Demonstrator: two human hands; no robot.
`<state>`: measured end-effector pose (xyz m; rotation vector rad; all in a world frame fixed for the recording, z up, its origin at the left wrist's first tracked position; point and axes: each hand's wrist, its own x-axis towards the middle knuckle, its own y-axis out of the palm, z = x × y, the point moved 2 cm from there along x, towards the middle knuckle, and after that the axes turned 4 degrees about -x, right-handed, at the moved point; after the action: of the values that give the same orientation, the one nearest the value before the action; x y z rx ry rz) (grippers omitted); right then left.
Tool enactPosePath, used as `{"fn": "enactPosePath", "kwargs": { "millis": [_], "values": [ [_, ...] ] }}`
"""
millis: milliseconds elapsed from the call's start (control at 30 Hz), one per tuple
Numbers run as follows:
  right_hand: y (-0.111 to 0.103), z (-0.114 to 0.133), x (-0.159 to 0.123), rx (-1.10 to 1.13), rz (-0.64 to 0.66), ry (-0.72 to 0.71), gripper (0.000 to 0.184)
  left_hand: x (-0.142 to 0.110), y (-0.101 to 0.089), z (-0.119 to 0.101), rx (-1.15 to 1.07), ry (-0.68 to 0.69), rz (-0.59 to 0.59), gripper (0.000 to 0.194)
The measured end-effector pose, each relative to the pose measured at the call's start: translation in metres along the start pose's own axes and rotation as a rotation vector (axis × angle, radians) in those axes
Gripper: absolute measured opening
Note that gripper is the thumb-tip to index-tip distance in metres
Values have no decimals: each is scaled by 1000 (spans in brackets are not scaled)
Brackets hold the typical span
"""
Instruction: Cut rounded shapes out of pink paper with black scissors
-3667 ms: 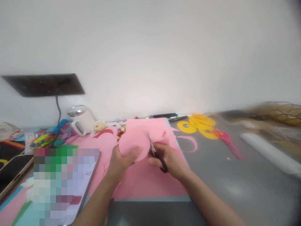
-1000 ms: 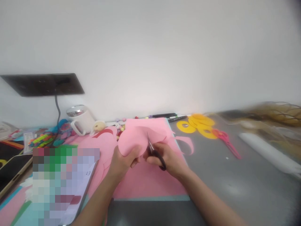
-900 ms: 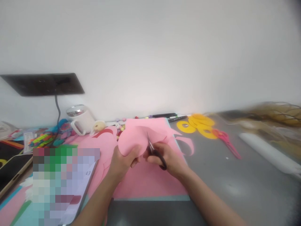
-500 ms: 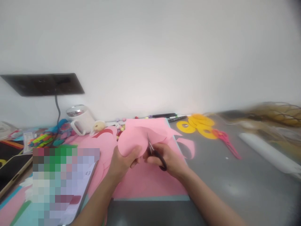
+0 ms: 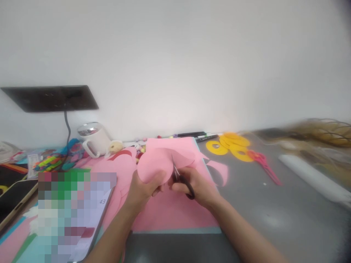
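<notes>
My left hand (image 5: 149, 186) is closed on a rounded piece of pink paper (image 5: 153, 164), thumb on top of it. In my right hand (image 5: 194, 184) is a pair of scissors with black handles (image 5: 188, 186), fingers through the loops. The blades point up and away, against the right edge of the rounded part, where a strip of the same paper curls off to the right. Both hands are over a stack of pink sheets (image 5: 178, 215) lying on a light blue sheet. A curved pink offcut (image 5: 218, 171) rests just right of the stack.
Pink-handled scissors (image 5: 264, 166) and several yellow paper rings (image 5: 241, 153) lie to the right. A tablet (image 5: 95, 208), partly pixelated, stands close to my left forearm. Farther back are a white mug (image 5: 97, 140), more pink cutouts (image 5: 109, 168) and black pens (image 5: 192, 134) by the wall.
Very little differs. The loose paper strip right of the blades has shifted slightly; both hands and the scissors stay in almost the same place.
</notes>
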<state>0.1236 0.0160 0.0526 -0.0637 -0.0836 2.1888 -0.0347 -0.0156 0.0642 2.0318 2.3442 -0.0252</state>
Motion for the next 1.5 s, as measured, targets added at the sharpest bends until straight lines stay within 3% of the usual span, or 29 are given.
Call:
{"fn": "enactPosePath", "kwargs": {
  "millis": [967,1500],
  "values": [
    [1,0,-1,-23,-15,10,30,-1,-2,5,32,0,23,35],
    [2,4,-5,10,-35,113,14,-1,-2,1,31,0,26,35]
  ]
}}
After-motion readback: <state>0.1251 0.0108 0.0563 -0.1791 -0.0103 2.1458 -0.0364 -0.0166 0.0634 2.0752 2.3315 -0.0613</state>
